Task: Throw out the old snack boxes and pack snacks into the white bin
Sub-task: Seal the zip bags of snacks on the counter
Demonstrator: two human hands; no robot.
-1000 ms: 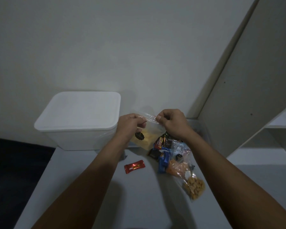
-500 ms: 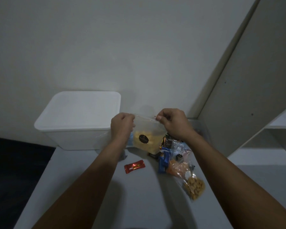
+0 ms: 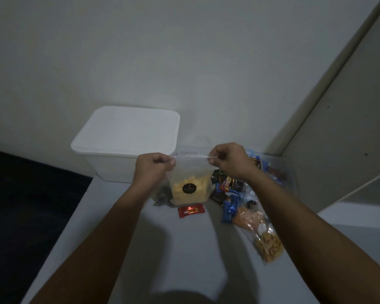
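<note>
A clear zip bag of yellow snacks [image 3: 190, 187] with a round black label hangs upright above the table. My left hand [image 3: 153, 166] pinches its top left corner and my right hand [image 3: 229, 160] pinches its top right corner, stretching the seal between them. The white bin [image 3: 127, 145] stands behind at the left with its lid on. A red wrapped bar [image 3: 190, 211] lies on the table below the bag. A pile of small wrapped chocolates [image 3: 228, 187] and blue packets [image 3: 229, 208] lies to the right.
Clear bags of orange snacks [image 3: 249, 218] and nuts [image 3: 268, 246] lie at the right on the grey table [image 3: 162, 260]. A clear container [image 3: 276, 172] sits by the wall corner. White shelving [image 3: 360, 189] rises at the right. The table's left edge drops to dark floor.
The bag swung from tilted to upright and hangs lower toward the table. My left hand slid left along the top seal, widening the gap between my hands.
</note>
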